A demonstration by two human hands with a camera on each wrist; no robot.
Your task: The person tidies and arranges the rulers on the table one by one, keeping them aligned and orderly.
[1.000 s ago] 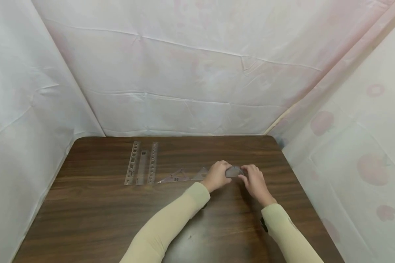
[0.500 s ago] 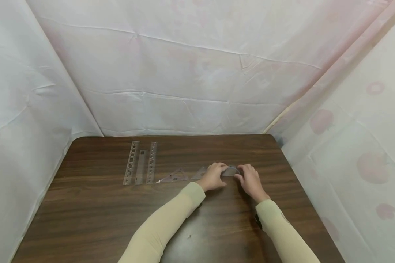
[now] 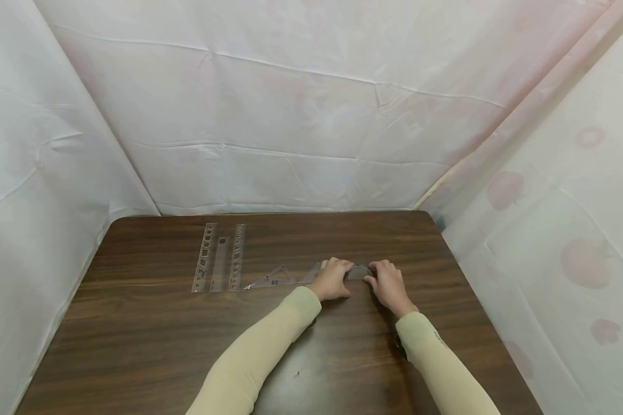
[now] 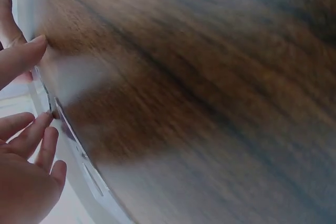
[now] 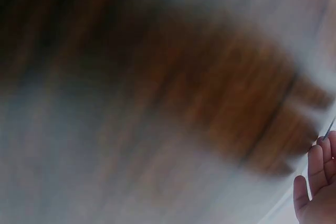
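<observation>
A small clear half-round protractor [image 3: 360,271] sits low over the brown table [image 3: 150,340], just right of a clear set square [image 3: 316,274]. My left hand [image 3: 335,279] pinches its left end and my right hand [image 3: 386,282] pinches its right end. In the left wrist view, the thumb [image 4: 22,56] and curled fingers [image 4: 32,134] meet a clear plastic edge [image 4: 59,116] against the wood. The right wrist view is blurred and shows only fingertips [image 5: 316,182] at the lower right. I cannot tell whether the protractor touches the table.
Three clear stencil rulers [image 3: 219,265] lie side by side at the back left, with a clear triangle [image 3: 273,279] to their right. White sheeting [image 3: 291,127] walls in the table on three sides. The table's right edge [image 3: 472,300] is near my right arm.
Both hands have shifted a little left and down with the protractor, bringing it closer to the set square and the tabletop. The rulers and triangles have not moved.
</observation>
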